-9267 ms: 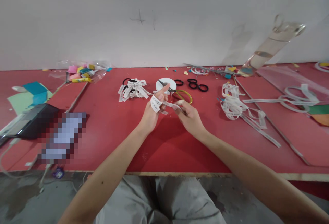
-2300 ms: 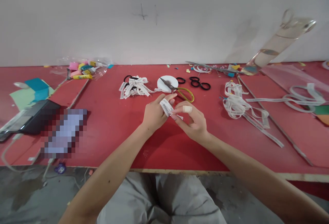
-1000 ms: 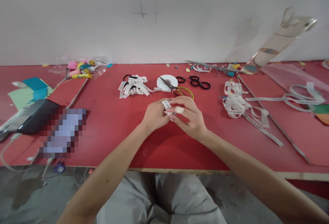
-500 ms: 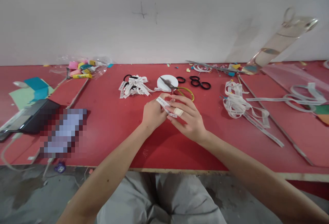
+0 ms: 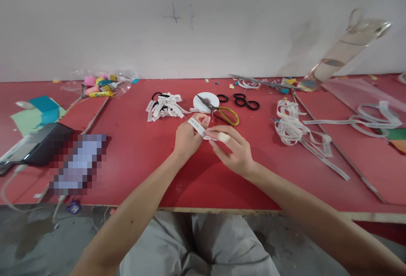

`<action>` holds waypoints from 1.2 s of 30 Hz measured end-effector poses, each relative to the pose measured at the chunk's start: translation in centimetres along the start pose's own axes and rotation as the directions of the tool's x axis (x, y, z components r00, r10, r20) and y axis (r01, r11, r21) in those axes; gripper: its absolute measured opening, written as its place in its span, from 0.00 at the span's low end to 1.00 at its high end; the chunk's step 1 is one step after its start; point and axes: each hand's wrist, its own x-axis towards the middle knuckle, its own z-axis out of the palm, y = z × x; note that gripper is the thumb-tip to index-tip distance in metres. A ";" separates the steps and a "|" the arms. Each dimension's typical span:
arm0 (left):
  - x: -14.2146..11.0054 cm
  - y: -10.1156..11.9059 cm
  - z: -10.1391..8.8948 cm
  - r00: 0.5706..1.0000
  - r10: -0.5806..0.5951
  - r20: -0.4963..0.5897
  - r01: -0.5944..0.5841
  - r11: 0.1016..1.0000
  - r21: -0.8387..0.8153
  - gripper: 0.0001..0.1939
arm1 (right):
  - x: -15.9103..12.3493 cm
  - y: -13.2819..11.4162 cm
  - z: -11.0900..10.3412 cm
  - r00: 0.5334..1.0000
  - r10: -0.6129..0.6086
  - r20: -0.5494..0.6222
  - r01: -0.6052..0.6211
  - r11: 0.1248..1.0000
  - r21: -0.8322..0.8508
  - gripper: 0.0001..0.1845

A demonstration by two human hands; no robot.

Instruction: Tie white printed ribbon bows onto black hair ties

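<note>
A white printed ribbon (image 5: 197, 127) runs over the fingers of my left hand (image 5: 187, 139), which is closed on it. My right hand (image 5: 236, 148), with a pale bandage on one finger, pinches the ribbon's other part between thumb and fingertips. Just beyond my hands, scissors with yellow handles (image 5: 233, 116) rest with their blades on a white ribbon roll (image 5: 211, 97). Left of the roll lies a heap of printed ribbon pieces (image 5: 169, 106) with black hair ties among them. More black hair ties (image 5: 240, 98) sit right of the roll.
Loose ribbon (image 5: 287, 128) is tangled on the right. A clear bottle (image 5: 341, 58) leans against the wall behind. On the left are a phone (image 5: 80, 162), a dark case (image 5: 50, 143) and a plastic bag of colourful items (image 5: 101, 83). The red table (image 5: 133, 174) ends near my lap.
My right hand has drawn slightly back from the left fingers, with its fingertips closing together on the ribbon. My left thumb has come into view, and the ribbon lies flatter across the left fingers.
</note>
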 end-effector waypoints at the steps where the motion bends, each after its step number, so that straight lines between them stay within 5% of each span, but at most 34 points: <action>1: 0.0 0.0 0.0 1.000 -0.006 0.000 0.006 0.998 -0.070 0.19 | 0.0 -0.1 0.0 1.000 0.001 0.007 -0.001 1.000 -0.003 0.22; 8: 0.4 -0.3 0.2 0.997 0.009 0.071 0.040 0.754 -0.656 0.28 | 0.3 0.0 0.1 0.998 0.065 0.023 -0.064 0.998 -0.018 0.15; 13: 0.7 0.0 0.0 0.993 0.018 0.118 0.087 0.566 -0.820 0.33 | 0.0 1.0 0.5 0.913 0.382 0.144 -0.379 0.924 -0.053 0.12; 16: 0.8 0.1 -0.1 0.987 0.028 0.158 0.120 0.523 -0.844 0.34 | -0.1 0.9 0.7 0.879 0.445 0.171 -0.448 0.894 -0.022 0.12; 20: 0.6 -0.3 0.3 0.979 0.050 0.196 0.133 0.573 -0.809 0.31 | 0.3 -0.1 0.5 0.950 0.313 -0.011 -0.313 0.950 -0.010 0.12; 23: 0.3 -0.3 0.8 0.967 0.022 0.254 0.181 0.641 -0.746 0.28 | 0.5 -0.8 0.4 0.977 0.208 -0.042 -0.208 0.978 0.020 0.17; 27: -0.1 0.4 1.1 0.958 0.043 0.284 0.180 0.680 -0.711 0.28 | 0.1 -1.1 0.7 0.940 0.340 0.039 -0.338 0.908 0.246 0.17; 31: -0.3 0.6 1.1 0.981 0.041 0.189 0.095 0.749 -0.656 0.25 | -0.4 -0.7 1.1 0.876 0.478 0.057 -0.452 0.776 0.439 0.09; 36: -0.2 0.1 1.2 0.993 0.004 0.122 0.071 0.797 -0.600 0.26 | -0.4 -0.5 1.1 0.895 0.438 0.089 -0.414 0.737 0.534 0.08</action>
